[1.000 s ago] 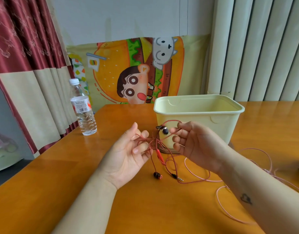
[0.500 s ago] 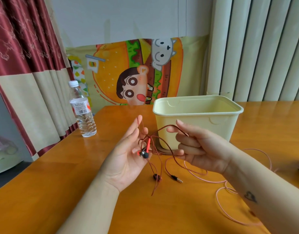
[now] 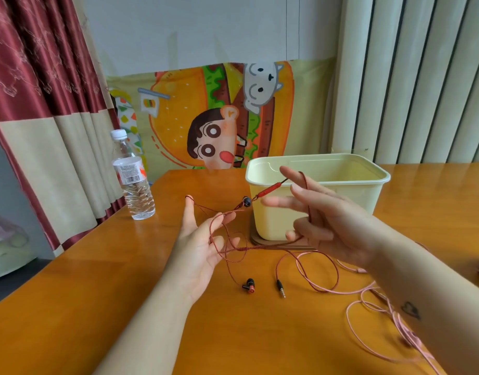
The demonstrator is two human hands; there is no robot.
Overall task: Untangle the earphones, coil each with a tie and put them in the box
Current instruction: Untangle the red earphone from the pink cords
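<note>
Two hands are raised above the wooden table [image 3: 70, 307], with the red earphones [image 3: 227, 239] strung between them. The left hand [image 3: 203, 247] is open, its fingers straight and spread. The red cord hooks over one raised fingertip and loops loosely round the others. The right hand [image 3: 322, 226], at three o'clock from the left, has its upper fingers straight and fanned, with the cord draped over them. Its lowest fingers bend toward the cord, and blur hides whether they pinch it.

One earbud [image 3: 246, 202] and the remote [image 3: 270, 189] hang in the air between the hands, in front of the box's near left corner. The other earbud [image 3: 248, 286] and the plug [image 3: 281, 288] lie on the table at six o'clock from them.

The pale yellow box [image 3: 362, 190] stands upright on a brown mat [image 3: 255, 239] at twelve o'clock, just behind the right hand. The pink earphones [image 3: 368, 301] sprawl loose on the table at four o'clock, partly under the right forearm. A water bottle [image 3: 131, 180] stands at ten o'clock, near the curtain [image 3: 43, 104].
</note>
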